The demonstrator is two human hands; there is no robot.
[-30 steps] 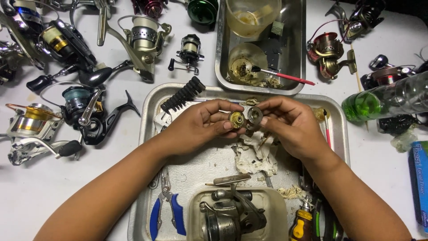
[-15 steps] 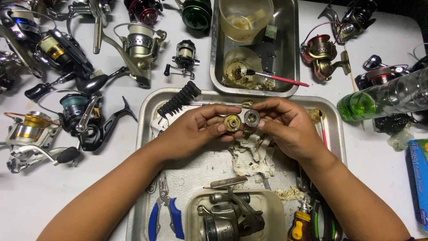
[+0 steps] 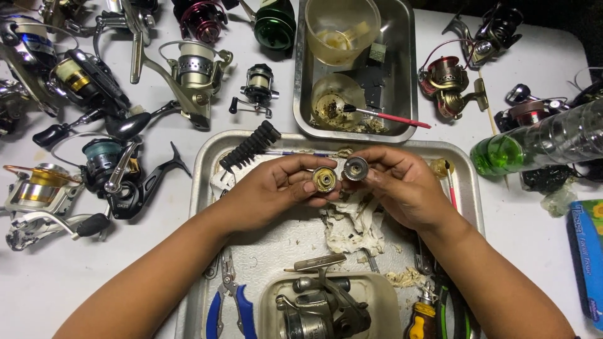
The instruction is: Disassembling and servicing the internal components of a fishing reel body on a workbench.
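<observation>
Over metal tray (image 3: pixel 207 188), left hand (image 3: pixel 270 194) — brass-coloured round part (image 3: pixel 325 180), right hand (image 3: pixel 402 188) — silver round part (image 3: pixel 355 169)

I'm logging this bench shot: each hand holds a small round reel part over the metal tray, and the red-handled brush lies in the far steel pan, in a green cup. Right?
Not quite. In the head view the red-handled brush does lie in the far steel pan, but its tip rests in a clear cup, not a green one. The left hand and right hand each hold a round part over the metal tray.

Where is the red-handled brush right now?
In the head view, the red-handled brush lies in the upper metal tray, bristles in a small greasy cup, just beyond the two hands.
</observation>
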